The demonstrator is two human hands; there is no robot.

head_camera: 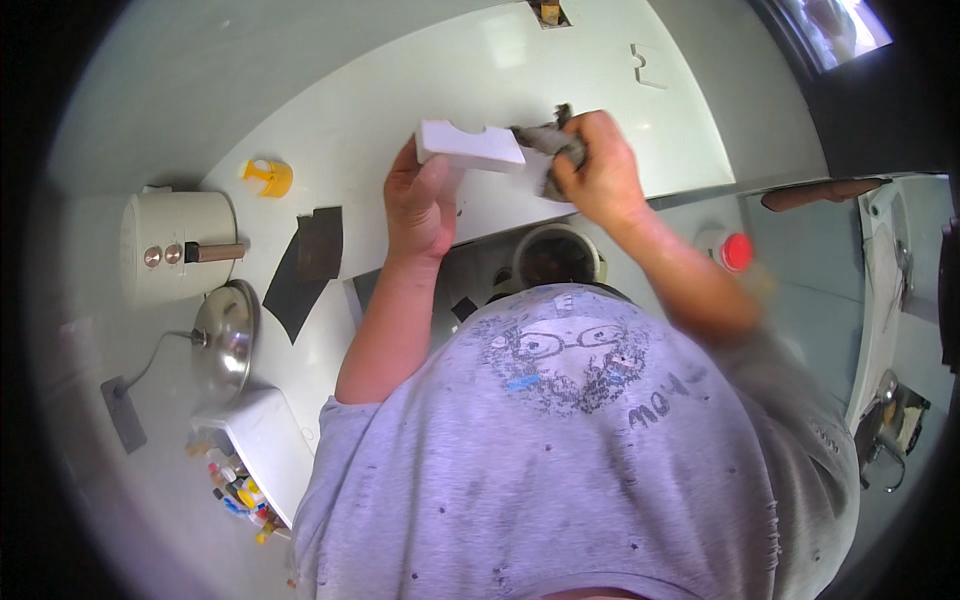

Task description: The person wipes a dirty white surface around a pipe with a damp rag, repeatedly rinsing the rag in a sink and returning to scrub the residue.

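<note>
My left hand (422, 199) grips the left end of a white rectangular block (474, 148) with a half-round notch in its upper edge. The block is held up over the white countertop (360, 127). To its right my right hand (604, 169) clutches a crumpled, dark-stained grey cloth (559, 146), its loose end close to the block's right end. Whether cloth and block touch, I cannot tell. A thin white notched piece (646, 67) lies farther back on the right.
A yellow plastic holder (268, 178), dark sheets (319, 244), a cream appliance (184, 244) and a metal lid (225, 341) are at left. A bin of bottles (262, 442) stands lower left. Below the counter edge is a round bucket (559, 255); a red-lidded jar (735, 251) stands at right.
</note>
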